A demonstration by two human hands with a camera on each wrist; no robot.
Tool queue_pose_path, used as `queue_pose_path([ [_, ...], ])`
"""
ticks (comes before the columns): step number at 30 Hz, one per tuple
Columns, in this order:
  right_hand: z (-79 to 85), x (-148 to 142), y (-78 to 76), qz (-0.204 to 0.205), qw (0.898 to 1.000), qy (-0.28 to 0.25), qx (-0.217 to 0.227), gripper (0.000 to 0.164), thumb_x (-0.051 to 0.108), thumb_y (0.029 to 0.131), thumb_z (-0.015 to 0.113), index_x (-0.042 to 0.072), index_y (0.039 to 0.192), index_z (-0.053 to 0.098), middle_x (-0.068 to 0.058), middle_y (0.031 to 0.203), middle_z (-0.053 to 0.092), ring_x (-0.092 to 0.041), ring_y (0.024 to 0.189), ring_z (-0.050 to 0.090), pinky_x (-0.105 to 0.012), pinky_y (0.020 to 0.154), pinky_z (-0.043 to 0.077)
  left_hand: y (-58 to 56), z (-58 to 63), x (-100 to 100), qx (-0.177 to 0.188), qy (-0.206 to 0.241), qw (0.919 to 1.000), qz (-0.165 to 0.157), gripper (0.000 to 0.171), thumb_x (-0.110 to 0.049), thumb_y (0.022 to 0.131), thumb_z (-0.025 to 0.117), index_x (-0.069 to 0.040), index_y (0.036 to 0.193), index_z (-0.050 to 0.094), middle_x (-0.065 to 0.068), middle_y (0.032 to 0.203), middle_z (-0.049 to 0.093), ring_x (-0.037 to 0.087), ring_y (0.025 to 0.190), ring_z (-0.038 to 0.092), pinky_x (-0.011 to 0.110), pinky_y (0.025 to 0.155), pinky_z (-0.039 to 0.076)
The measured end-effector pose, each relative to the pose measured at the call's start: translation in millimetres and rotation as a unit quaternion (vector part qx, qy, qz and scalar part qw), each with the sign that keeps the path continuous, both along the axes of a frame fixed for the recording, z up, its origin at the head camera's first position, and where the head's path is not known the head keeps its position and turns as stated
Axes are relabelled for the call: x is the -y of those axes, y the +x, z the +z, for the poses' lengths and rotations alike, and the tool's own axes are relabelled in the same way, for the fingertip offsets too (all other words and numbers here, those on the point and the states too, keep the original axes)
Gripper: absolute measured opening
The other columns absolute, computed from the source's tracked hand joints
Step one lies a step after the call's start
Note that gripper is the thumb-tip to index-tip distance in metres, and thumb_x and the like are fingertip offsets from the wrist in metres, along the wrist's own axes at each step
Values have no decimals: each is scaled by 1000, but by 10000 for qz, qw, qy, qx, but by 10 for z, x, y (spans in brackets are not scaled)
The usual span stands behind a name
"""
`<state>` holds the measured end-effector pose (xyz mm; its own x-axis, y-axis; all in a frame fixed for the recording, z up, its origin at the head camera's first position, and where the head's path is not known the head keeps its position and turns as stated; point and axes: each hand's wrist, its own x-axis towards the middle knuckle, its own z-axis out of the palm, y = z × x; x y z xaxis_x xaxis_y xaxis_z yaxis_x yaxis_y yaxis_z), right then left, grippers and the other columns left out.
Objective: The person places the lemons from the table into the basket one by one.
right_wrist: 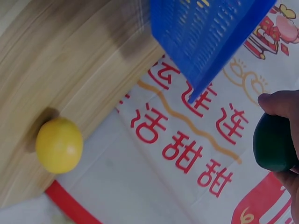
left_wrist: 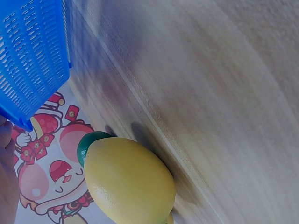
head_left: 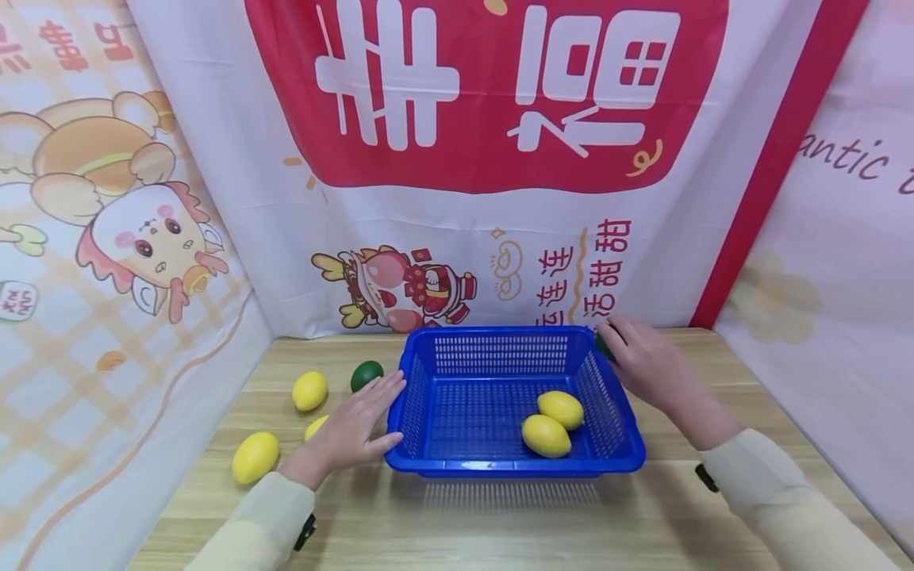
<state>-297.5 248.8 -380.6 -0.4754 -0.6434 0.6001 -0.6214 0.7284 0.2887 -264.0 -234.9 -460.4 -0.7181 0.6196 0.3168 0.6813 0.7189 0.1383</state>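
Note:
A blue plastic basket stands on the table with two yellow lemons inside, one lemon nearer than the other lemon. My left hand rests against its left rim, fingers extended. Beyond the right rim, my right hand grips a dark green lime, raised above the table and mostly covered by the fingers in the head view. Another green lime lies just past my left fingers. Part of a lemon shows behind that hand.
To the left on the wooden table lie a lemon and a nearer lemon. The right wrist view shows a further lemon on the table's right side. A printed cloth hangs along the back edge.

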Motion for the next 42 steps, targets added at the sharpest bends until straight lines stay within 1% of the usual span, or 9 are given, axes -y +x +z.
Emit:
queue_pose_path([
  [4, -20, 84, -44, 4, 9998, 95, 169, 62, 7, 70, 86, -6, 122, 57, -25, 111, 60, -40, 98, 60, -51, 84, 54, 1, 5, -1, 14, 40, 10000, -3, 78, -47, 93, 56, -3, 152, 29, 11, 158, 25, 27, 144, 24, 46, 114, 23],
  [10, -54, 174, -93, 10, 9989, 196, 422, 59, 8, 72, 85, -5, 122, 57, -23, 112, 59, -37, 100, 60, -49, 86, 53, -4, 9, 3, 7, 26, 10000, -37, 78, -46, 93, 57, -3, 152, 29, 12, 157, 26, 26, 144, 24, 45, 115, 23],
  [14, -74, 210, -118, 22, 9972, 140, 730, 60, 9, 73, 85, -5, 124, 55, -22, 116, 57, -36, 105, 57, -49, 89, 52, -3, 17, 5, 47, 32, 10000, -44, 78, -45, 93, 57, -2, 152, 29, 12, 157, 26, 27, 144, 24, 46, 115, 22],
  [19, -99, 226, -166, 29, 9931, -20, 1171, 64, 8, 72, 85, -3, 127, 53, -21, 120, 56, -36, 107, 57, -49, 88, 53, -1, 29, 1, 67, 18, 10000, -37, 78, -46, 93, 56, -3, 152, 29, 12, 157, 26, 27, 144, 24, 46, 115, 22],
  [24, -114, 262, -211, -211, 9839, 79, 1771, 65, 11, 74, 85, 1, 129, 53, -18, 122, 56, -34, 109, 57, -49, 89, 52, 9, 36, -6, 77, 35, 10000, -47, 78, -46, 93, 57, -2, 151, 30, 12, 157, 26, 29, 143, 26, 46, 114, 23],
  [27, -121, 292, -238, -368, 9784, 239, 2022, 63, 15, 76, 84, 3, 130, 54, -15, 119, 57, -31, 107, 58, -47, 90, 52, 6, 35, -7, 49, 60, 9999, -65, 78, -45, 93, 57, -2, 151, 30, 13, 157, 26, 30, 143, 26, 47, 114, 23],
  [32, -118, 343, -265, -276, 9709, 343, 2354, 60, 17, 77, 84, 2, 128, 56, -12, 117, 60, -29, 105, 59, -47, 90, 52, -7, 23, -4, 7, 50, 10000, -58, 78, -47, 93, 56, -2, 151, 30, 12, 157, 27, 29, 143, 26, 46, 114, 23],
  [39, -168, 376, -307, -382, 9514, 347, 3035, 64, 19, 79, 82, 1, 134, 53, -14, 122, 59, -30, 110, 57, -47, 92, 51, -2, 23, -8, 17, 55, 10000, -72, 78, -46, 93, 56, -2, 151, 31, 13, 157, 27, 32, 142, 28, 48, 114, 24],
  [42, -203, 376, -335, -353, 9485, 317, 3132, 64, 19, 78, 82, 1, 132, 54, -13, 119, 59, -29, 106, 58, -47, 89, 52, 0, 25, -6, 36, 38, 10000, -50, 78, -47, 93, 55, -2, 151, 30, 13, 157, 27, 31, 142, 27, 48, 114, 24],
])
